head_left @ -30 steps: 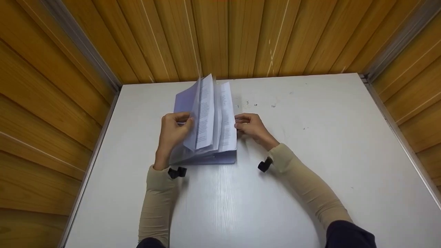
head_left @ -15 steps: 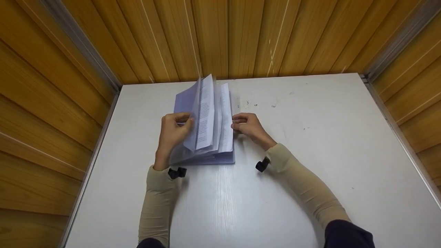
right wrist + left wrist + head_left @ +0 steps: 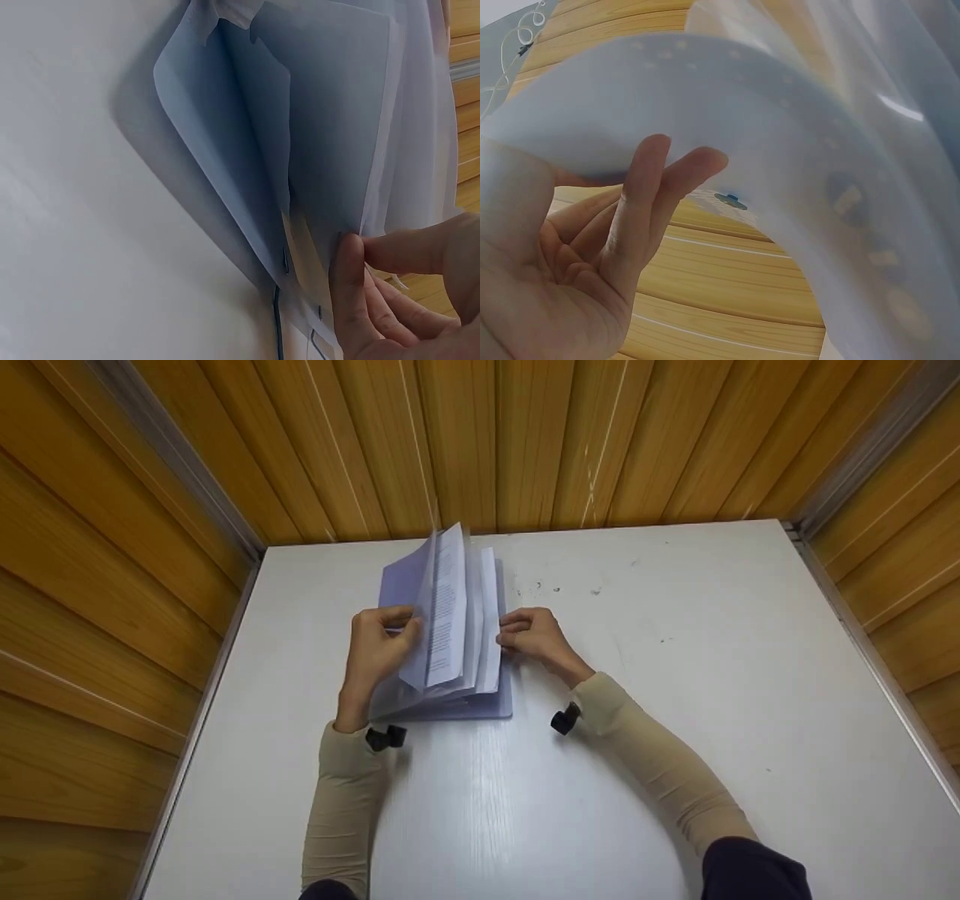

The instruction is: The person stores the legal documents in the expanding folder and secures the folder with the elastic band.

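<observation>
A lilac folder (image 3: 403, 574) stands partly open on the white table, its clear plastic sleeves (image 3: 472, 615) fanned upward. Printed paper (image 3: 448, 600) shows inside the sleeves. My left hand (image 3: 381, 643) pinches the raised leaves at their left side; in the left wrist view a pale, bent leaf (image 3: 705, 97) arches beside its fingers. Between thumb and fingers, my right hand (image 3: 536, 636) pinches the edge of a white leaf (image 3: 489, 622) on the right side. The right wrist view shows that leaf (image 3: 337, 120) held apart from the bluish cover (image 3: 217, 150) below it.
The white table (image 3: 637, 720) has small dark marks (image 3: 556, 589) right of the folder. Wood-patterned panels (image 3: 525, 442) rise along the back and sides. A black wrist mount (image 3: 387, 736) sits on the left sleeve, another mount (image 3: 565, 718) on the right.
My right hand has moved slightly left, tilting the right-hand leaf more upright, so its print has turned out of sight and more of the cover beneath shows. The left hand stays still.
</observation>
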Motion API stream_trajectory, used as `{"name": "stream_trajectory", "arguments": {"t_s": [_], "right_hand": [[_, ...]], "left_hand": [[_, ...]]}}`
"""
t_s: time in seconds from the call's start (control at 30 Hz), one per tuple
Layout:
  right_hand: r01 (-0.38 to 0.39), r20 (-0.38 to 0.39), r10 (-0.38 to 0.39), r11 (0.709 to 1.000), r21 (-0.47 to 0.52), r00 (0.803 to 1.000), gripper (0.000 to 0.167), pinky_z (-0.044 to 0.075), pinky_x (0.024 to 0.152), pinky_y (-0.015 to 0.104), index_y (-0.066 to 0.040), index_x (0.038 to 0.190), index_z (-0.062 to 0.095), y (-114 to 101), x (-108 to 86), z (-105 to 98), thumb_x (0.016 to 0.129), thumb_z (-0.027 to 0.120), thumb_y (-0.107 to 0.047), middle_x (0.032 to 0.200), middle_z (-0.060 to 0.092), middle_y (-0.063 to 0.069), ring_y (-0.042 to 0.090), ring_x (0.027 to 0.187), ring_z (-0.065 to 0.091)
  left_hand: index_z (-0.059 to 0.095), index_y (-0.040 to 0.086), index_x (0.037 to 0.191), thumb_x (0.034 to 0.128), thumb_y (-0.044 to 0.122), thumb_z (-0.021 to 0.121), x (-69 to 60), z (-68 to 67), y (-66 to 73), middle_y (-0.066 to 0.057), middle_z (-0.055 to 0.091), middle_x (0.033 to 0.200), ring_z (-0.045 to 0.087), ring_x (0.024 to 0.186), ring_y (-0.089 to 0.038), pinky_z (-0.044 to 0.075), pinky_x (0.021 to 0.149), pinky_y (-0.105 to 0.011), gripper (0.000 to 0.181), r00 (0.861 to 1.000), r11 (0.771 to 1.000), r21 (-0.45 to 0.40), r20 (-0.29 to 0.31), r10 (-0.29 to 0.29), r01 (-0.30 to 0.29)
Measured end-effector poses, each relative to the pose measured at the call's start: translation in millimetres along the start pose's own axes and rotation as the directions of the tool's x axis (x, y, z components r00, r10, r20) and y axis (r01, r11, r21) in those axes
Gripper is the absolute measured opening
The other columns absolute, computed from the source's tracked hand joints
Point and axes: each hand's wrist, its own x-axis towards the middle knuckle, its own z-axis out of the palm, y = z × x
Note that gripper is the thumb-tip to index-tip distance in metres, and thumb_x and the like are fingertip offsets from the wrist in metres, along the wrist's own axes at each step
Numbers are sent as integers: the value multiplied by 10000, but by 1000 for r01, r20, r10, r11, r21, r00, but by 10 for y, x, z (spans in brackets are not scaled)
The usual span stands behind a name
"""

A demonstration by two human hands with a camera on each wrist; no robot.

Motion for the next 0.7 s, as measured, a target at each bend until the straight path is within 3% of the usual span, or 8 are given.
{"name": "stream_trajectory", "arguments": {"t_s": [0.23,0.7], "right_hand": [[14,-27,-17,994,-105,999,311,624,735,242,92,1150,742,-3,24,58,847,795,43,1063,797,229,115,785,741],[23,-4,-23,995,-100,1000,299,640,771,282,76,1145,750,-23,43,158,856,805,18,1089,796,227,131,804,757]], "left_hand": [[799,-73,1121,923,44,717,-2,9,8,-228,800,1076,801,934,-351,653,796,-460,245,1000,1000,-3,3,-15,15],[798,-83,1114,924,41,725,-6,29,9,-229,800,1079,803,933,-350,655,780,-467,239,1000,1000,-3,-3,-1,1]]}}
